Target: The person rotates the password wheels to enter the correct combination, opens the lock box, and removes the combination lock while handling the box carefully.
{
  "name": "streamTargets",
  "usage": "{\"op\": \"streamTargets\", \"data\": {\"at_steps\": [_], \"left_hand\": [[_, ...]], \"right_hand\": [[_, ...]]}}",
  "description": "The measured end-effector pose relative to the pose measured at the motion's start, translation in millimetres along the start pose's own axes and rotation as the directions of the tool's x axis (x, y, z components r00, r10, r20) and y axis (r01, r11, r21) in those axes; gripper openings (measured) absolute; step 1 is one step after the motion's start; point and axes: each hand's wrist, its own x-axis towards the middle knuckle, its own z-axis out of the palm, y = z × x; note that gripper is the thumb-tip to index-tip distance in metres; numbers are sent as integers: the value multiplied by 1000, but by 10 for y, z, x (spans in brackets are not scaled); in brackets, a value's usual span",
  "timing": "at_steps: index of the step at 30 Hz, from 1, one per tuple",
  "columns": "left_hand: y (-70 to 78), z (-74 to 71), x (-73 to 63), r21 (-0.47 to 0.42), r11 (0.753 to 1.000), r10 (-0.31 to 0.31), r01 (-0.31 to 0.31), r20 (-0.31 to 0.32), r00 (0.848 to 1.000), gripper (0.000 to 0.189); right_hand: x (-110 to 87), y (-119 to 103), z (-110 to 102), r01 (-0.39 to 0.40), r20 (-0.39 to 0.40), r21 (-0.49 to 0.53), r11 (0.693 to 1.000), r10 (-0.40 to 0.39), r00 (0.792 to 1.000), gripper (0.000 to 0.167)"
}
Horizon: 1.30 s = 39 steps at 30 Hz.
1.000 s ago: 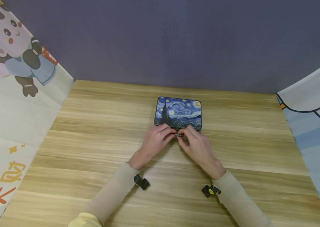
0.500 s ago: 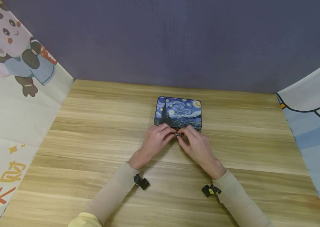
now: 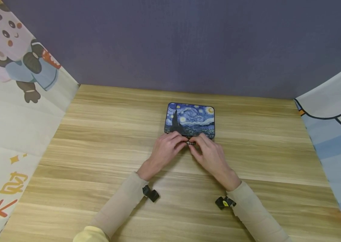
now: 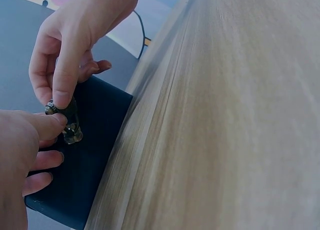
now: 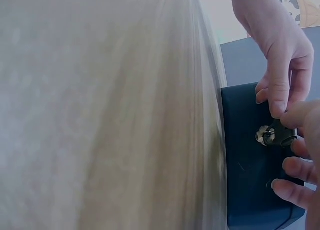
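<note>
A box (image 3: 190, 119) with a swirling starry-night painting on its lid lies flat on the table. Its dark blue front side (image 4: 95, 150) shows in the left wrist view. On that side sits a small ornate metal clasp (image 5: 264, 135). My left hand (image 3: 165, 148) pinches at the clasp between thumb and forefinger. From the other side my right hand (image 3: 209, 154) does the same, and the fingertips of both hands nearly meet. Other fingers of the right hand rest near the box's front in the right wrist view. Part of the clasp is hidden under the fingertips.
The wood-grain table (image 3: 104, 141) spreads around the box. A dark purple-grey panel (image 3: 182, 47) rises behind it. Printed cloths hang at the left (image 3: 22, 117) and right (image 3: 333, 134). A small dark camera is worn on each wrist.
Almost nothing differs. Both hands stay at the clasp with only tiny finger movement, and the box has kept its place with its lid down.
</note>
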Motion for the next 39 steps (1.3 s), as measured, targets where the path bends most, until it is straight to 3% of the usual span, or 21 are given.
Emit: {"op": "streamTargets", "data": {"at_steps": [39], "left_hand": [[-2, 3, -7, 10, 1000, 18, -17, -17, 1000, 13]], "right_hand": [[-20, 13, 2, 9, -5, 5, 1000, -9, 1000, 22]]}}
